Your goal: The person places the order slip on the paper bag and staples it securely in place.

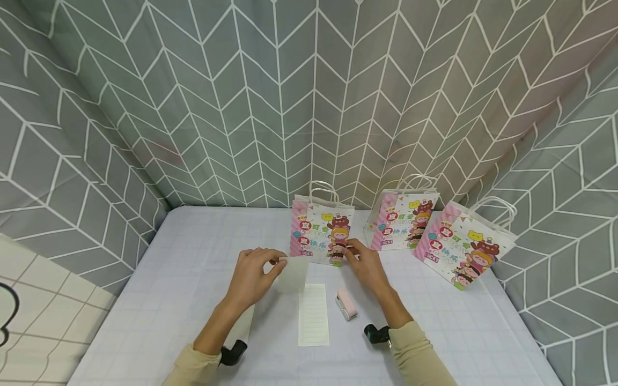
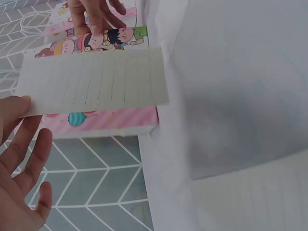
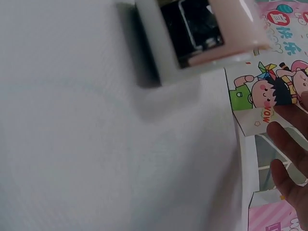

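Note:
My left hand [image 1: 258, 273] pinches a cream ruled paper slip [image 1: 293, 274] by one corner between thumb and index finger. In the left wrist view, the slip [image 2: 96, 79] hangs across the front of a cartoon-printed paper gift bag [image 1: 314, 230] with white handles. The bag stands upright. My right hand [image 1: 367, 271] holds the bag's right front edge, thumb on the printed front and fingers against the side panel [image 3: 255, 121]. A small pink-and-white stapler [image 1: 346, 304] lies on the table between the right forearm and a second ruled slip [image 1: 313, 316].
Two matching gift bags stand at the right, one farther back [image 1: 403, 221] and one tilted [image 1: 463, 244]. Another pale paper [image 1: 245, 324] lies partly under the left forearm. A patterned grey curtain [image 1: 270, 107] rises behind the white-covered table [image 1: 183, 268].

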The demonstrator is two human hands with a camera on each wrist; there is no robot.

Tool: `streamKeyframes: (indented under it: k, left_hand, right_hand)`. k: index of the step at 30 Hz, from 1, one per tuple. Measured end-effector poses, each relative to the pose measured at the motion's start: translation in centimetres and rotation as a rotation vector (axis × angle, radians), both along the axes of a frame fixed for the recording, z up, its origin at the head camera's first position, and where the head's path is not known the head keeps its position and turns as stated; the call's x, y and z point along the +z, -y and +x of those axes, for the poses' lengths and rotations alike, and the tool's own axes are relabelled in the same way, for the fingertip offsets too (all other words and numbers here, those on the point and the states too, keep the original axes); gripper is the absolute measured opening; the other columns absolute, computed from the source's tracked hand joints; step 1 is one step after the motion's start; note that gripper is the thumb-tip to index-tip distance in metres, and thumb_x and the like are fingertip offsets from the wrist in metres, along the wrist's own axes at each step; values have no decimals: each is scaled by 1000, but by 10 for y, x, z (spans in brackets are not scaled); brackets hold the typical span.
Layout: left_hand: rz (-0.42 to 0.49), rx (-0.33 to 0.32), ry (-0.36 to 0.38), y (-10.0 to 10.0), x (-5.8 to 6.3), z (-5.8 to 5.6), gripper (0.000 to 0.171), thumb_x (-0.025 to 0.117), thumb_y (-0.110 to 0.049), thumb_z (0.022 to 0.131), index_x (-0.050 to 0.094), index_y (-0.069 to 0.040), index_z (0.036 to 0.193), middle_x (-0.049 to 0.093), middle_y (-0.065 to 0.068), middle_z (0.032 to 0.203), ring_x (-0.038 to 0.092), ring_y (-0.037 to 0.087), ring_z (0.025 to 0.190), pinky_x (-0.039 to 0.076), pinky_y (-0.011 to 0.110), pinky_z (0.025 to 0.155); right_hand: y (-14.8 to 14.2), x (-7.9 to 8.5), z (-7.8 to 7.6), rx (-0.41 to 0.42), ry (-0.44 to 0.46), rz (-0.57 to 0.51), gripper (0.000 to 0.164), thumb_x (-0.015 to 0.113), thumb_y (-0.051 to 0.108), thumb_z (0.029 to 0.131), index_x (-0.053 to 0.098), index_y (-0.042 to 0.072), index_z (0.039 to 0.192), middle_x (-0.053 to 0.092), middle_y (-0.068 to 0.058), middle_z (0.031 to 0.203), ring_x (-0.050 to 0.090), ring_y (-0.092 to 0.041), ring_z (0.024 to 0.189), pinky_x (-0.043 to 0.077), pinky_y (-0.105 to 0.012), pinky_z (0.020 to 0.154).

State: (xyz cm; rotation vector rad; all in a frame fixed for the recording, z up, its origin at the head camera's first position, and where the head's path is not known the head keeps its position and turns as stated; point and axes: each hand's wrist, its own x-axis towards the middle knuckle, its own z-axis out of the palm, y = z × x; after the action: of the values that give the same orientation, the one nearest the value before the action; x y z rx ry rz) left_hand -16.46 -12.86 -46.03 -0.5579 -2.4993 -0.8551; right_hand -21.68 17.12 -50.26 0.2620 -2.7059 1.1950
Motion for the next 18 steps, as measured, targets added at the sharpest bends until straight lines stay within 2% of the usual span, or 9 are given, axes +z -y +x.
streamKeyframes:
  k: [8,12,18]
  left_hand:
    - [80,12,-64,-11,7,-12,17,81,-23,86,78,-18,102,74,-7,80,66,15,82,39,48,93]
    - [130,10,-125,-15,11,-19,14,82,-22,85,79,-16,97,75,-5,81,65,18,87,39,48,92]
    - [193,-3,-267,-18,13,-29,13,86,-23,81,80,-16,90,74,1,107,54,27,111,32,53,92]
  right_hand:
    - [9,5,5,63,57,36,22,62,31,101,67,18,119,76,-4,104,68,-25,101,51,-49,90]
    - [12,6,7,97,67,56,23,61,32,101,67,20,120,76,-2,105,67,-25,100,50,-48,89]
    - [16,7,10,159,55,55,20,63,30,101,67,22,118,76,1,103,68,-25,101,50,-49,91]
